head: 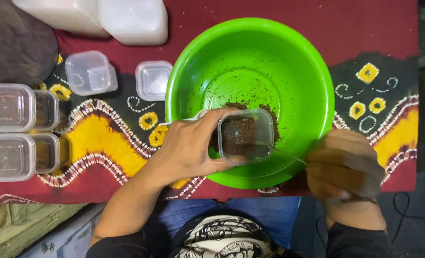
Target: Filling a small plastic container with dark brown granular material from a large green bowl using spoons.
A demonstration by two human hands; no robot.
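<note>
Head view, looking straight down at my lap and the tabletop. My left hand has its fingers clamped around a small clear tub, tipped on its side over the near half of the green bowl. The tub looks packed with dark brown grainy stuff, and there's a little heap of the same in the bowl right behind it. My right hand is blurred at the bowl's near right rim; it seems closed on something thin, maybe a spoon handle poking toward the tub, but honestly I can't tell how those fingers sit.

Tip as I see it: keep the tub's mouth well inside the bowl so spills land there, and level it off gently rather than jabbing.

Surface is a red cloth with yellow and black batik patterns. Off to the left are lidded tubs already holding dark stuff, plus empty tubs and a lid. Two big white containers sit at the far edge. Dark floor and a cable on the right.
</note>
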